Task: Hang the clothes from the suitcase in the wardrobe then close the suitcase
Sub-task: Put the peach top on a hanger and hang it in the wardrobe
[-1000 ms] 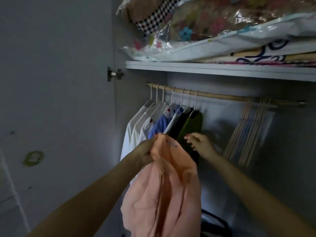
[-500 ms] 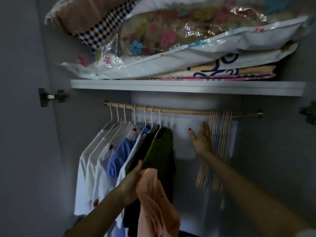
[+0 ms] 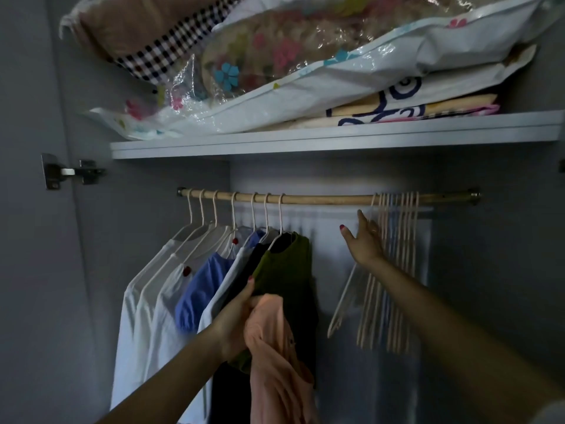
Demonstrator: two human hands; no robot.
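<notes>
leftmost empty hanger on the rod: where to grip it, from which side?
Grip the leftmost empty hanger at its neck just under the hook, coming from the left. It has swung out from the bunch of empty hangers, so that side is open, and the rod there is bare. The right hand is already beside it, fingers straight. Lifting the hook upward probably frees it.

Both forearms are bare up to the frame's lower edge, the left hand (image 3: 235, 325) and right hand (image 3: 365, 240) wear red polish on the nails that show, and a pale sleeve edge (image 3: 550, 413) shows at the right arm.
</notes>
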